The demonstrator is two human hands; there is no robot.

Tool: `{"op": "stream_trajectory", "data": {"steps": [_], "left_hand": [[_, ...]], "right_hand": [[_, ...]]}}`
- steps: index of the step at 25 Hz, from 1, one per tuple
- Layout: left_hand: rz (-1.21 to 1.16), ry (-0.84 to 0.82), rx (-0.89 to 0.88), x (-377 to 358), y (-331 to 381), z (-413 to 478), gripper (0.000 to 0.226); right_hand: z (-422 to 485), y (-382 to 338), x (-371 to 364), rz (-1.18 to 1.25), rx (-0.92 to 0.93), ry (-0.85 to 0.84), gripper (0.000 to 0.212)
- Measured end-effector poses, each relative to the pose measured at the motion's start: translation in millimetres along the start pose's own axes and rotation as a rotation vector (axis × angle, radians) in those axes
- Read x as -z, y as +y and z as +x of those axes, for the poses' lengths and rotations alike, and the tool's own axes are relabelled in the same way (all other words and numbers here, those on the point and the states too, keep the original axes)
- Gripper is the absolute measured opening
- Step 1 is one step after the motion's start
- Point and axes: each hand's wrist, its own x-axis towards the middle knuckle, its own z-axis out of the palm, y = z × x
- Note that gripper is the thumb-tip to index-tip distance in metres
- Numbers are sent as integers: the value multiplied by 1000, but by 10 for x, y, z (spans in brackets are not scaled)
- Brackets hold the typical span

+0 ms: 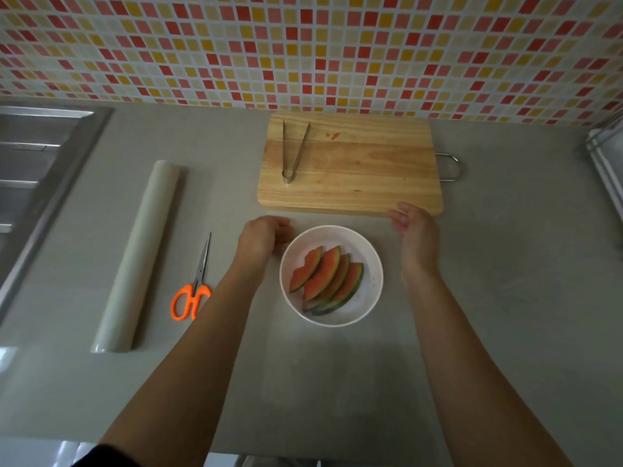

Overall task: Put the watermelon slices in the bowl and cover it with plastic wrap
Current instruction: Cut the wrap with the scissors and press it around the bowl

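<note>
**A:** Watermelon slices (325, 279): where are they from the hands?

**B:** All four lie in the bowl (371, 281), just right of the left hand (261, 237) and just left of the right hand (416, 235).

**A:** And the grips?

**B:** The left hand's fingers are curled at the rim; I cannot tell whether they pinch anything. The right hand is loosely spread and holds nothing.

**A:** The wrap?

**B:** The plastic wrap roll (143, 251) lies well left of the left hand, beyond the scissors (195, 284). Its long axis runs away from the person. The left hand is nearer, so I'd judge it should reach. I cannot tell whether film already covers the bowl.
</note>
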Motion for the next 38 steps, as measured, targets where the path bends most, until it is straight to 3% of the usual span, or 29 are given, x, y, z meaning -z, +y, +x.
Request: {"op": "stream_trajectory", "data": {"steps": [2,4,8,11,16,20,24,32,38], "left_hand": [[-6,-113,-222,34,-67,-60,34],[46,-334,-300,-21,-151,-144,46],[-175,-492,-96,-129,-163,-202,71],[-86,-556,-79,-117,-103,-177,81],[82,-533,-90,-121,-46,-170,77],[183,-474,-124,-134,-33,-150,78],[162,-435,-115,-175,-73,-133,80],[248,-339,-135,-195,-79,-139,77],[152,-346,-99,-207,-95,-154,79]], "right_hand": [[-222,53,81,-28,208,-130,35],[-446,196,64,-183,253,-322,44],[-490,312,-39,-153,79,-379,63],[-446,283,-57,-188,4,-355,75],[-431,279,-26,-363,19,-378,89],[-316,187,12,-472,184,-530,80],[-255,178,-69,-211,-76,-669,74],[-256,126,-88,-547,92,-605,98],[-278,101,-77,-626,142,-553,83]]}}
